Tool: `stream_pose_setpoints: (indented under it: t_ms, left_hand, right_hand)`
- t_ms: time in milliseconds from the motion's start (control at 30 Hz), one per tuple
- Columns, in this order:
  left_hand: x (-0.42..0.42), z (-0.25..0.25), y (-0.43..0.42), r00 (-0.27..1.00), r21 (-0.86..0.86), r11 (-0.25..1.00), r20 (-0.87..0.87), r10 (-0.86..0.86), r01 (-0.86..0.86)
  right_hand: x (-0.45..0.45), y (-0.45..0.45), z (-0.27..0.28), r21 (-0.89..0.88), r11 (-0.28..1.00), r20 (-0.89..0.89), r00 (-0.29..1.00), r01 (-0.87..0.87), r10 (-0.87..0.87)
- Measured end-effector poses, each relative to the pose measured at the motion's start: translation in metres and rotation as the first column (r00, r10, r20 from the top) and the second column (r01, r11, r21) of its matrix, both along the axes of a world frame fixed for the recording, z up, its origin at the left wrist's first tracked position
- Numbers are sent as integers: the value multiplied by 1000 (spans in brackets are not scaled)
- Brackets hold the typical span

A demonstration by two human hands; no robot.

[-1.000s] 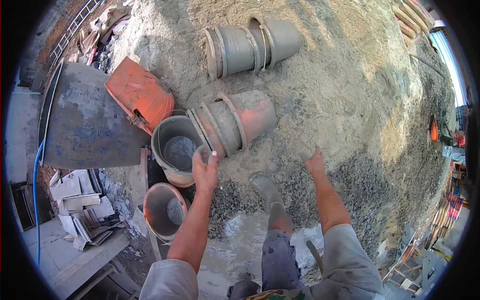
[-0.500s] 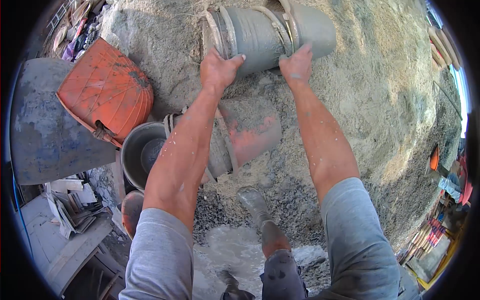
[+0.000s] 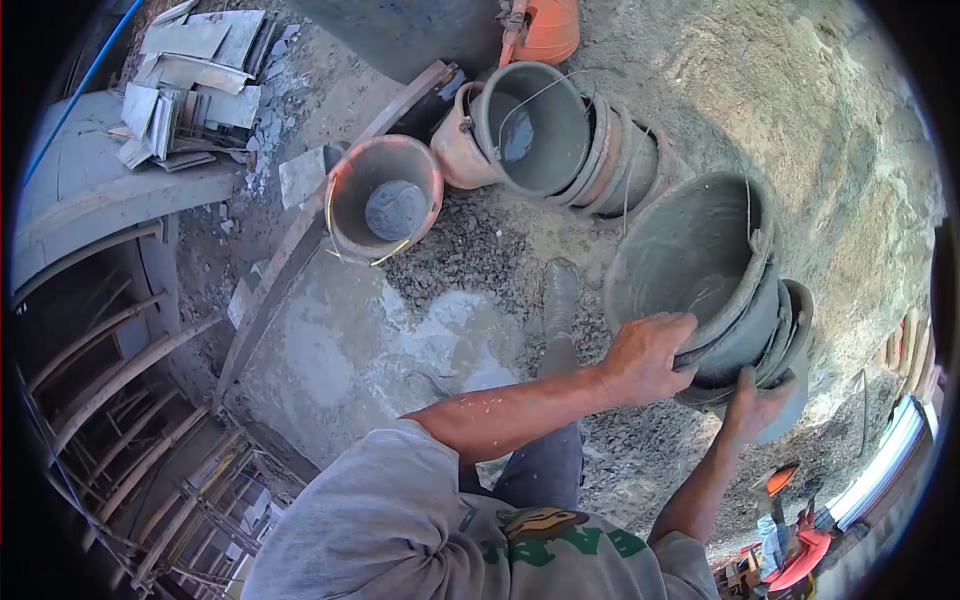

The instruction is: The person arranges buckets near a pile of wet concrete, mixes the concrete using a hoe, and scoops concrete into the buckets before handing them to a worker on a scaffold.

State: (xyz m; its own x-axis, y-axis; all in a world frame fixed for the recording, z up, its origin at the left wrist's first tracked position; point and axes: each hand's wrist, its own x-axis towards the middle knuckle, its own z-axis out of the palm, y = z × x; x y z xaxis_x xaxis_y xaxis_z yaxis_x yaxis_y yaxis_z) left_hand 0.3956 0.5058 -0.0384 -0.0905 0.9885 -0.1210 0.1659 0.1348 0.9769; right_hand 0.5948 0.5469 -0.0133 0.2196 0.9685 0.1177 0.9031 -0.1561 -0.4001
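A stack of nested grey cement-coated buckets [image 3: 735,345] is tilted at my right, its wide mouth facing up and to the left. Over the near rim of the top bucket are the bent fingers of my left hand [image 3: 652,357]. Farther down the stack, my right hand [image 3: 757,402] grips the rims of the lower buckets. A thin wire handle hangs by the top bucket's rim. Left of the stack, a second row of nested buckets [image 3: 535,130] lies on the ground. Beside it stands an orange-rimmed bucket [image 3: 385,200] with grey material in its bottom.
A sand heap [image 3: 800,110] rises beyond the buckets. Wet grey cement [image 3: 380,340] covers the ground by my boot [image 3: 560,300]. A wooden plank [image 3: 285,265] borders it. Broken boards [image 3: 195,90] lie at upper left, and an orange container [image 3: 545,35] at the top.
My view has swung round to the left. The bucket stack, earlier lying sideways on the sand in both hands, is now nearer me with its mouth turned up.
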Motion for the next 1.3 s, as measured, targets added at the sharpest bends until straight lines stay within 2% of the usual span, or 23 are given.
stream_pose_setpoints:
  t_ms: [100,167,233,300,333,367,400,500,533,600,667,700,767,833,900,933,967,1033,1067,1100,1133,1233,1300]
  left_hand:
    - [-42,15,-117,988,-308,950,122,96,-54]
    - [-70,-19,-206,927,-427,888,237,290,-169]
    - [-98,-51,-292,694,-460,783,395,602,-417]
    - [-134,-82,-385,528,-679,612,373,763,-405]
    - [-152,-98,-433,533,-763,502,248,809,-407]
    - [-162,-109,-473,406,-753,442,252,878,-487]
    - [-177,-111,-513,387,-799,345,154,909,-493]
    - [-226,-127,-610,165,-643,170,68,984,-747]
    - [-249,-134,-639,123,-636,110,23,992,-764]
    - [-292,-148,-659,129,-506,31,-160,979,-862]
    - [-326,-150,-648,288,-502,-73,-602,745,-862]
    - [-325,-159,-637,235,-421,-162,-740,630,-892]
    - [-337,-189,-587,69,-180,-272,-926,372,-946]
    - [-322,-194,-491,174,-201,14,-808,563,-980]
    - [-288,-187,-366,389,-227,315,-530,754,-921]
    - [-274,-215,-323,479,-212,439,-538,693,-873]
    - [-254,-201,-255,587,-263,540,-528,614,-800]
    - [-219,-243,-150,705,-154,689,-202,679,-708]
    - [-204,-242,-99,724,-174,736,-424,544,-655]
    - [-192,-247,-52,688,-101,757,-506,520,-645]
    - [-185,-244,-9,593,-36,716,-590,548,-697]
    - [-182,-264,77,378,75,474,-501,779,-877]
    - [-184,-280,85,258,79,360,-556,790,-930]
  right_hand:
    - [-55,-72,14,-130,971,100,971,-203,216]
    - [-98,-120,2,-215,876,29,894,-431,447]
    - [-147,-173,-33,-283,743,-97,789,-606,607]
    - [-194,-231,-75,-495,602,-189,754,-627,630]
    - [-213,-263,-100,-454,516,-234,655,-727,718]
    - [-234,-299,-128,-477,450,-261,611,-755,747]
    - [-260,-331,-137,-521,348,-318,556,-779,768]
    - [-341,-406,-160,-409,147,-529,366,-900,766]
    - [-367,-415,-162,-477,-48,-648,314,-878,694]
    - [-398,-439,-174,-228,-72,-737,123,-971,665]
    - [-402,-406,-147,-156,-127,-875,77,-980,479]
    - [-395,-385,-135,-118,-152,-924,53,-981,380]
    - [-362,-336,-162,-270,81,-799,270,-959,536]
    - [-310,-251,-189,-377,439,-599,576,-816,556]
    - [-246,-147,-230,-390,752,-341,842,-531,418]
    - [-217,-97,-249,-255,869,-266,894,-425,360]
    - [-200,-51,-251,-217,931,-187,949,-292,254]
    - [-202,26,-251,-205,960,-189,970,-189,151]
    - [-216,54,-232,-237,958,-163,979,-160,123]
    - [-236,76,-223,-346,924,-72,986,-164,148]
    - [-251,96,-222,-447,880,15,983,-158,184]
    - [-256,134,-247,-487,863,175,953,-135,247]
    - [-231,136,-238,-483,870,25,991,-104,132]
